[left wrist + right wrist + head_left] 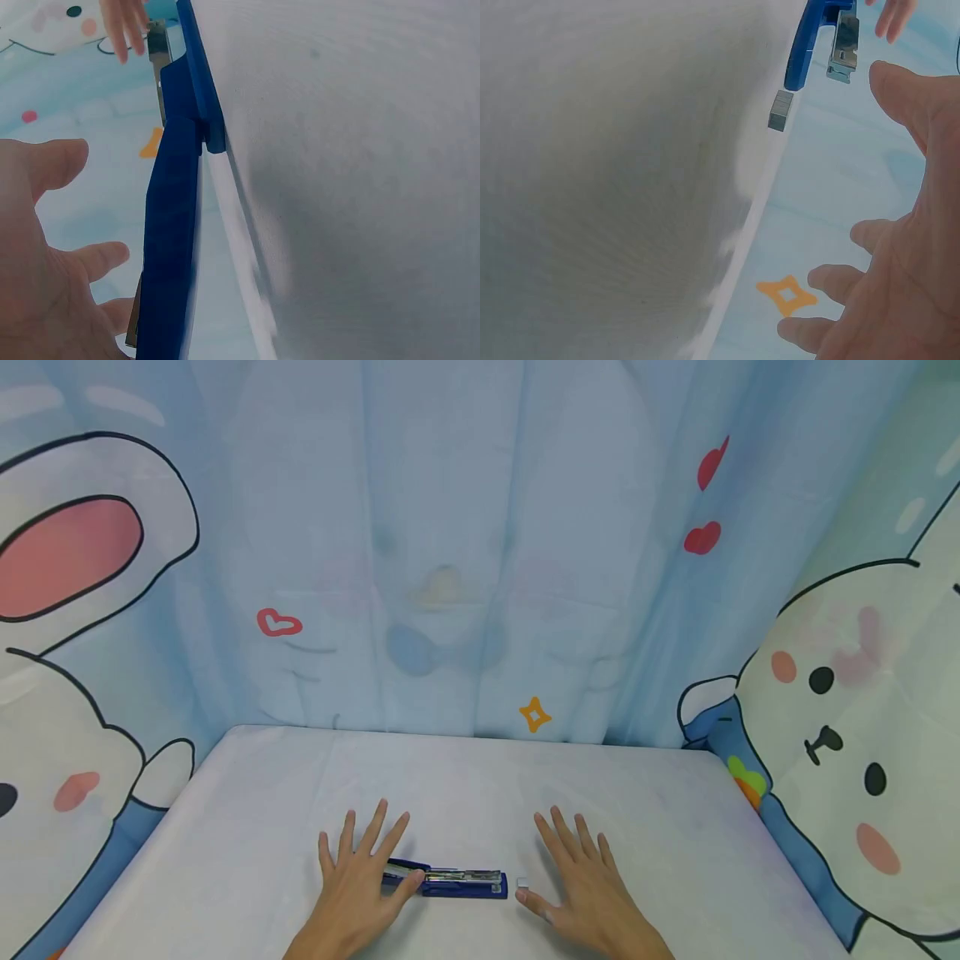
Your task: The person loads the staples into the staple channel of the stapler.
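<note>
A blue stapler (465, 883) lies opened out on the white table, its metal magazine exposed. Fingers spread, my left hand (358, 885) hovers over the stapler's left end and hides part of it. In the left wrist view the blue top arm of the stapler (171, 225) runs beside that hand's fingers. A small block of staples (522, 882) sits just right of the stapler. My right hand (588, 893), also spread and holding nothing, is beside the staples, its thumb near them. The right wrist view shows the grey staple block (781, 111) close to the stapler's end.
The white tabletop (450, 777) reaches back to a light blue curtain (450, 527) printed with hearts. Cartoon figures on the cloth flank the table on the left and right (832, 760).
</note>
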Demonstrator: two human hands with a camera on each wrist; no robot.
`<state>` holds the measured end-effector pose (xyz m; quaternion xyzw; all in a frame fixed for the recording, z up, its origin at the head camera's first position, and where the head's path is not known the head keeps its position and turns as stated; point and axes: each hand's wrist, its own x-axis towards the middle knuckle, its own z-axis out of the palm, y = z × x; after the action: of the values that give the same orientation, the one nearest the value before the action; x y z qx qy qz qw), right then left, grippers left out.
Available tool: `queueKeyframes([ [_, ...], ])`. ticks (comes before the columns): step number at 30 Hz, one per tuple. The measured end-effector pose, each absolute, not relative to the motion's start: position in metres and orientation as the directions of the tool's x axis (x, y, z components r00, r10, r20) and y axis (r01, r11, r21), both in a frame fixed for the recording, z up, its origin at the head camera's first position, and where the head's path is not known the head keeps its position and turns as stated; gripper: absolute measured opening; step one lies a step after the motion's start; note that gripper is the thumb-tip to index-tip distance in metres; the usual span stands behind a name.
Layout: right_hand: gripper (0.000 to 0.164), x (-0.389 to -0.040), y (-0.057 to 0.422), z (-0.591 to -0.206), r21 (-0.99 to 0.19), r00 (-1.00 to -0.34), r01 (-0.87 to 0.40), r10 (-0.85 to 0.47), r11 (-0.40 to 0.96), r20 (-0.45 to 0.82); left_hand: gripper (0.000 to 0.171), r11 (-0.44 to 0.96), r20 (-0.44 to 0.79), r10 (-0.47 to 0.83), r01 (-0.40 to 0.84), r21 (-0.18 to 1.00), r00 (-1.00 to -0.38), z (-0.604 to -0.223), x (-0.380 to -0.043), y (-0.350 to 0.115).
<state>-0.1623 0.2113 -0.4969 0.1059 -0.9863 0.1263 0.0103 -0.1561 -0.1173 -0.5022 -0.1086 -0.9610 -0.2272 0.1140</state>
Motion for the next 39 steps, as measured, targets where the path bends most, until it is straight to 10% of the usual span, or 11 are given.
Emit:
queueKeyframes([
  [39,0.095,-0.162,0.207,-0.499,-0.292,-0.974,-0.219,-0.225,0.931,0.014,0.063,0.682,0.164,0.157,0.227,0.696,-0.974,-0.496,-0.164,-0.137],
])
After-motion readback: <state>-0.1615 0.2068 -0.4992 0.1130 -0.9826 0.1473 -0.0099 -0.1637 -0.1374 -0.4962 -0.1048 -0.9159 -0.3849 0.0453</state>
